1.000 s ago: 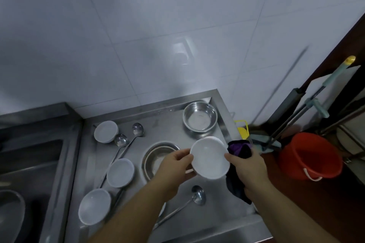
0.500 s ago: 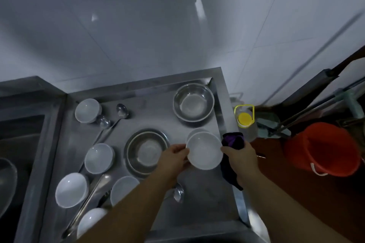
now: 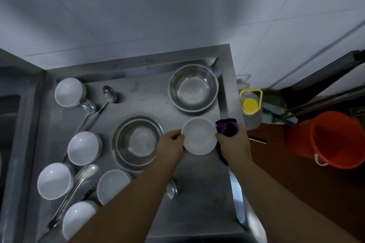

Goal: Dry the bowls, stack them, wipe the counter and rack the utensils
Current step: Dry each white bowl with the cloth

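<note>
**White bowl held over counter, cloth in right hand**

Both hands hold one white bowl (image 3: 199, 136) above the steel counter (image 3: 197, 193), at approx. 3 o'clock from counter centre, near its right edge. Left hand (image 3: 171, 147) grips the bowl's rim at 9 o'clock, fingers curled round the edge. Right hand (image 3: 235, 145) is at the rim's 3 o'clock side, fingers closed on a bunched purple cloth (image 3: 227, 128) that shows above the knuckles and hangs below the palm; whether the fingertips also touch the bowl cannot be told. Bowl opening faces up, toward the viewer.

On the counter:
- Steel basin A (image 3: 194, 87), at 1 o'clock, upright, in the back right corner.
- Steel basin B (image 3: 138, 143), centre, just left of the left hand.
- Five more white bowls along the left side: one at 10 o'clock (image 3: 68, 91), one at 9 o'clock (image 3: 84, 148), one at 8 o'clock (image 3: 54, 180), one nr. the front edge (image 3: 79, 218), one (image 3: 113, 186) at 7 o'clock, beside the left forearm.
- Two ladles (image 3: 98, 104) w/ bowls nr. the back-left white bowl, handles running toward 7 o'clock.
- Tongs (image 3: 73, 193) lying diagonally between the left-side bowls.
- A spoon bowl (image 3: 171, 188), partly hidden under the left forearm.

Off the counter, right: a clear jug w/ yellow cap (image 3: 250, 104) just beside the edge, and a red bucket (image 3: 327, 140) on the floor, well apart.
</note>
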Action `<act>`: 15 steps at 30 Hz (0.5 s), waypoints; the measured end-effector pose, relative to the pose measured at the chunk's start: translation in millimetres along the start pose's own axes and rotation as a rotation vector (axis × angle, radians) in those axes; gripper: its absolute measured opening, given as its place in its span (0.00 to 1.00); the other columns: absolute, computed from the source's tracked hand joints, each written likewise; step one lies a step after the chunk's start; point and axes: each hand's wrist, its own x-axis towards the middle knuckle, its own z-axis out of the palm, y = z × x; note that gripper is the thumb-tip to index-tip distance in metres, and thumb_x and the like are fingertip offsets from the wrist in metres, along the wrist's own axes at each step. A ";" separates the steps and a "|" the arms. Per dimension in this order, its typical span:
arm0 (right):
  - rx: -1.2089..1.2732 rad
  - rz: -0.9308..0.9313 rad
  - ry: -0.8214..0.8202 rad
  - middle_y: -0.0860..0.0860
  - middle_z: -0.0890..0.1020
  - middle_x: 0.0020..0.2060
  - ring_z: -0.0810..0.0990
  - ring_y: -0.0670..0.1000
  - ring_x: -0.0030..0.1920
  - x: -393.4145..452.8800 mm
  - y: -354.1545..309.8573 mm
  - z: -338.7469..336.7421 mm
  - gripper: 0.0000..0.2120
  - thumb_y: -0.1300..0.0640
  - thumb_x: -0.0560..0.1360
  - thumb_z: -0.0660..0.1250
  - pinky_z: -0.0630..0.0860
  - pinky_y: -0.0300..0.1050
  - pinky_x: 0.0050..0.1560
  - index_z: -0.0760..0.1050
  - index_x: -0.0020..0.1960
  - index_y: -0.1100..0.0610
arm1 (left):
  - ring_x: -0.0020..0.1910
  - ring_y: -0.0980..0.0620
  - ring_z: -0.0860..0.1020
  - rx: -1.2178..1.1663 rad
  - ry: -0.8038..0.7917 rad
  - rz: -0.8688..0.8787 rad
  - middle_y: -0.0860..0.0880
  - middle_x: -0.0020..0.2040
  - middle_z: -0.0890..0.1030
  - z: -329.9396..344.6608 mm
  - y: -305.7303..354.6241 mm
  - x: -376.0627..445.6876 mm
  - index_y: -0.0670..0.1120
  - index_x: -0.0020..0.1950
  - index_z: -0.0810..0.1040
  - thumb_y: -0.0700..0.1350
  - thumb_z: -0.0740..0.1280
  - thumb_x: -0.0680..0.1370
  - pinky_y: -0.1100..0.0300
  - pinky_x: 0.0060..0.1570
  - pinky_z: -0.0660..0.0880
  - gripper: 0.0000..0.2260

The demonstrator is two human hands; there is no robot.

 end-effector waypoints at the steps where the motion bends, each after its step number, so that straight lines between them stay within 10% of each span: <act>1: -0.027 -0.015 -0.006 0.53 0.77 0.38 0.76 0.55 0.37 -0.6 -0.3 0.6 0.14 0.64 0.71 0.77 0.74 0.44 0.34 0.75 0.53 0.60 | 0.54 0.48 0.85 0.017 0.005 0.011 0.52 0.52 0.87 0.2 -1.2 0.8 0.49 0.62 0.87 0.43 0.69 0.82 0.45 0.61 0.83 0.11; 5: -0.097 -0.064 -0.032 0.54 0.81 0.44 0.80 0.60 0.47 -1.5 1.1 1.7 0.15 0.63 0.71 0.76 0.79 0.57 0.49 0.77 0.56 0.57 | 0.53 0.49 0.85 0.051 0.012 0.042 0.55 0.50 0.87 0.7 -2.6 1.4 0.52 0.62 0.87 0.45 0.68 0.82 0.46 0.60 0.83 0.12; 11: -0.103 -0.112 0.006 0.43 0.77 0.39 0.76 0.47 0.39 -4.5 3.7 -6.0 0.16 0.57 0.71 0.80 0.72 0.42 0.37 0.74 0.52 0.51 | 0.58 0.45 0.84 0.125 0.004 0.042 0.48 0.60 0.85 -9.0 2.5 -2.3 0.49 0.71 0.81 0.46 0.68 0.82 0.45 0.65 0.80 0.17; 15: -0.190 -0.150 0.047 0.51 0.81 0.42 0.80 0.60 0.46 -15.7 3.1 -24.6 0.14 0.54 0.73 0.77 0.77 0.55 0.46 0.75 0.55 0.50 | 0.55 0.46 0.84 0.220 -0.016 0.084 0.50 0.58 0.83 -32.1 6.7 -18.4 0.53 0.70 0.80 0.47 0.68 0.82 0.45 0.62 0.81 0.16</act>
